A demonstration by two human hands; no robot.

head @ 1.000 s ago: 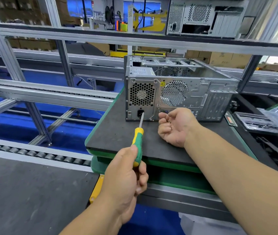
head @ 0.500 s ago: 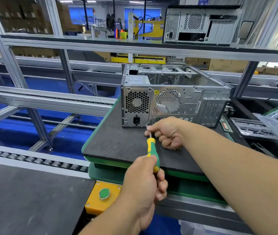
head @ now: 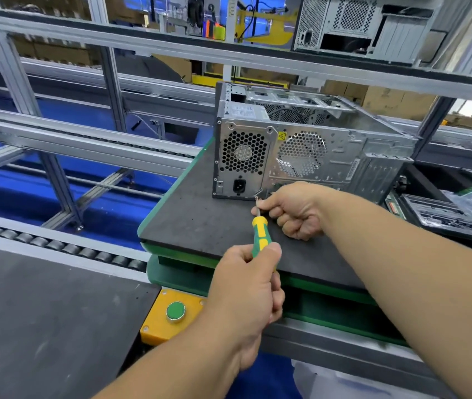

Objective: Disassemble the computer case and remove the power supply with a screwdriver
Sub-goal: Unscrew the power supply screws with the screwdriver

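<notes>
— How many things are there to count?

— One computer case [head: 309, 148] on the dark worktop [head: 200, 223], just beyond both hands, with its rear panel facing them. One power supply [head: 243, 156] sits in the case's left end, showing one honeycomb fan grille and one power socket. One more perforated fan grille is to its right. A second case [head: 361, 24] stands on the shelf above, well apart.

— And the screwdriver?

— One screwdriver [head: 260, 234], green and yellow handle. Its long axis runs from the left hand [head: 249, 286] away toward the case, tip up and slightly left, at the lower right corner of the power supply.

— What are the hands doing?

— The left hand grips the handle from below. The right hand [head: 295, 211] is curled, its thumb and forefinger pinching the shaft near the tip, just beside the case's rear panel.

— Anything else near them?

— One green button [head: 175, 311] on a yellow box, below the left hand, left of its wrist.
</notes>
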